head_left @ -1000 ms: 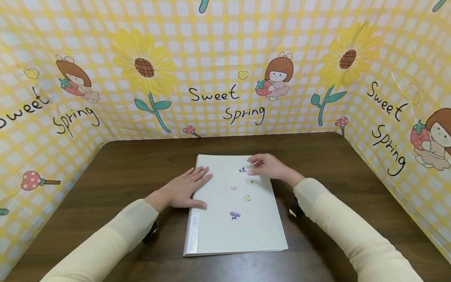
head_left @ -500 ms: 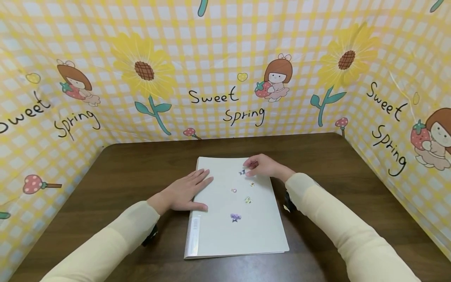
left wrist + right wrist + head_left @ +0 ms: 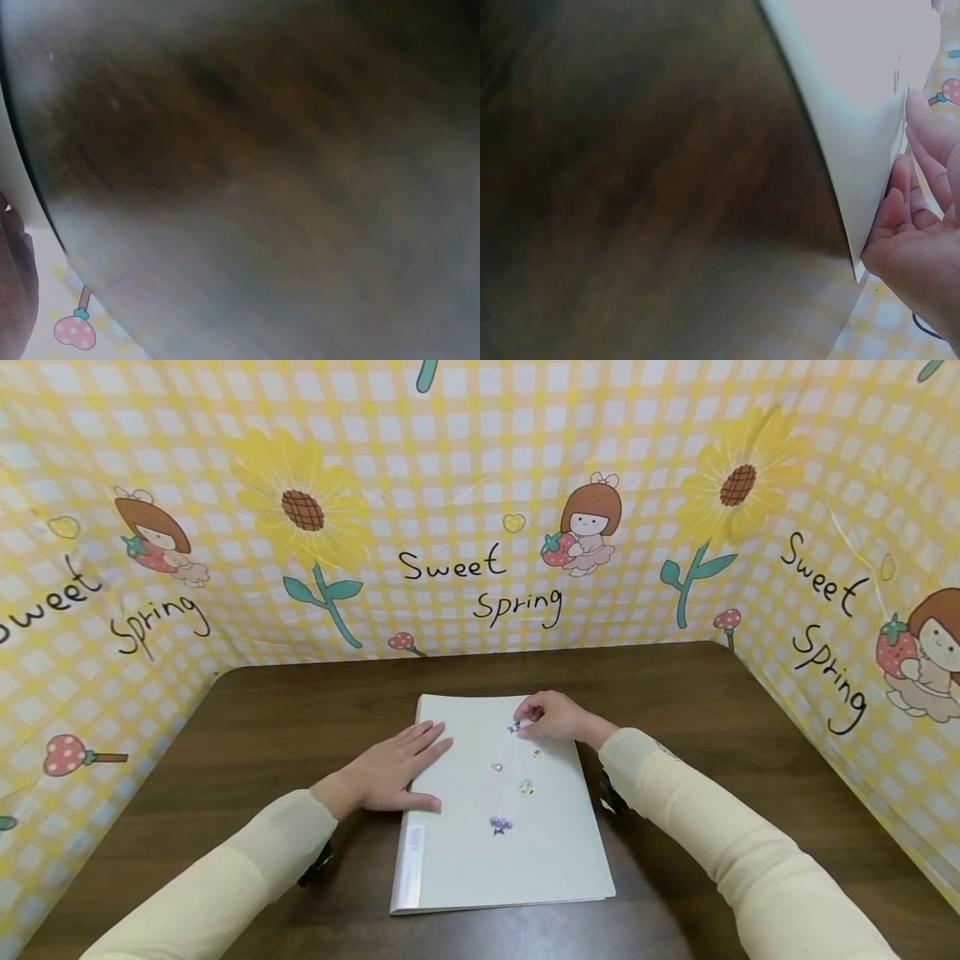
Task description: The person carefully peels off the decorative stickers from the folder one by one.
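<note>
A white folder lies on the table, with a few small cartoon stickers on its cover. My left hand rests on its left edge, fingers spread and straight. At the upper right of the cover, my right hand pinches at a small dark-and-white sticker with thumb and forefinger; the fingertips partly hide it. In the right wrist view the other fingers of the right hand are curled by the folder's edge. Below lie a purple sticker, a pale green one and a pink one.
The brown wooden table surrounds the folder. A yellow checked cloth with printed flowers and figures hangs behind and at both sides. A barcode label runs along the folder's lower left spine.
My right hand has shifted slightly left, and its thumb and forefinger have closed in on the dark-and-white sticker. The left hand stays on the folder.
</note>
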The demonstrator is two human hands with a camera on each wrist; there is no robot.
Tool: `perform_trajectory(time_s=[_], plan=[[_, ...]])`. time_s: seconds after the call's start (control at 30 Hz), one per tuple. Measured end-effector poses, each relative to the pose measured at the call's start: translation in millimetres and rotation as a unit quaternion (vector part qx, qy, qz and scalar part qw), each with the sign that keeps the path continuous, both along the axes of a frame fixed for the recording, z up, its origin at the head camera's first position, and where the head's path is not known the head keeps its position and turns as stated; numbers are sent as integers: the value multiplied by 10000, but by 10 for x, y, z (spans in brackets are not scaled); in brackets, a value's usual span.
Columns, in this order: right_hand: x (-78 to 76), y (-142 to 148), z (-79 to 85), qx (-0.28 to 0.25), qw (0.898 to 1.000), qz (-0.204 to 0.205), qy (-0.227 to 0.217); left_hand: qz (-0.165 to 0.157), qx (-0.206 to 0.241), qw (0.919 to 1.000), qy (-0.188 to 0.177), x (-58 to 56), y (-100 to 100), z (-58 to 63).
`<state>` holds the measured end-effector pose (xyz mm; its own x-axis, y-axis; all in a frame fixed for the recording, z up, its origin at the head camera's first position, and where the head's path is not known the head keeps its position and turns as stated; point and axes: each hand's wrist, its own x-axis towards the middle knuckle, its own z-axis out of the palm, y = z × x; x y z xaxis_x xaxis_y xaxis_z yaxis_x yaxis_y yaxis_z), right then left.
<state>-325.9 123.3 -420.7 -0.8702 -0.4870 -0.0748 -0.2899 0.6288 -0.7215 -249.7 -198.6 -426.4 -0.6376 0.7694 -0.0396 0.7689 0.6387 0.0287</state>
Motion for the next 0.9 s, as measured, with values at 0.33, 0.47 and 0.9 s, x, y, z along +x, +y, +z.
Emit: perform_trajectory(time_s=[0.33, 0.47, 0.9], plan=[[36, -46, -19, 96, 9995, -47, 291, 23, 5, 10000, -31, 7, -8, -35], [46, -71, -16, 133, 9994, -169, 280, 19, -4, 10000, -20, 16, -8, -30], [73, -87, 42, 33, 9986, -494, 178, 6, -9, 10000, 27, -3, 8, -2]])
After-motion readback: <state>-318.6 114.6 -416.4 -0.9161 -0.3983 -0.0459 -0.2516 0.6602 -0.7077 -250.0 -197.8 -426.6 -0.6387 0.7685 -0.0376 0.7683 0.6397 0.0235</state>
